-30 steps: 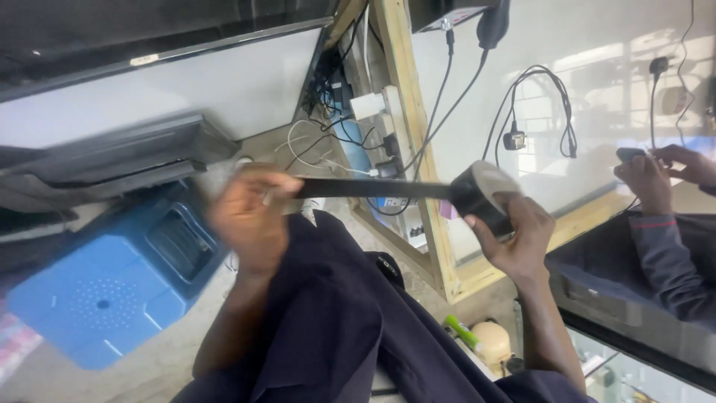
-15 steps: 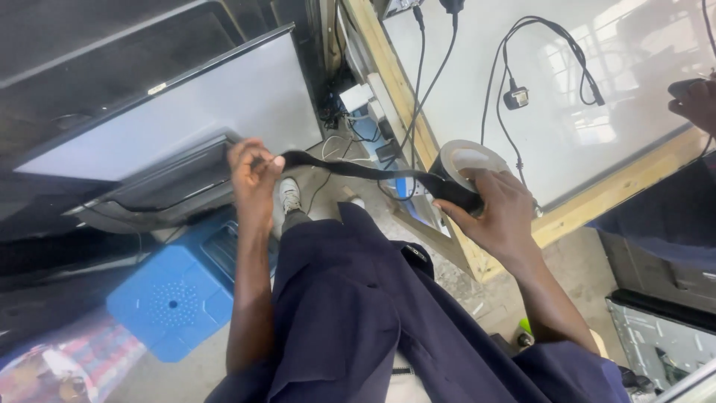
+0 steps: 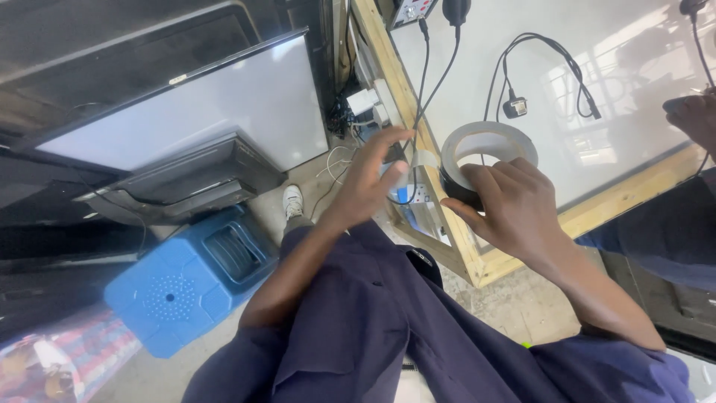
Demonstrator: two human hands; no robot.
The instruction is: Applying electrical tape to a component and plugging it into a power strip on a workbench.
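My right hand grips a roll of black tape with a pale core, held over the wooden edge of a white-topped table. A short pale tab of tape sticks out from the roll's left side. My left hand is just left of the roll with its fingers spread, and its thumb touches that tab. Both arms are in dark blue sleeves.
Black cables with a plug lie on the table. A flat screen panel leans at the left, over a blue plastic stool on the floor. Another person's hand and dark sleeve are at the right edge.
The long black strip stretched between my hands is gone; only a short tab remains at the roll. My left hand has moved right, close to the roll, and opened its fingers.
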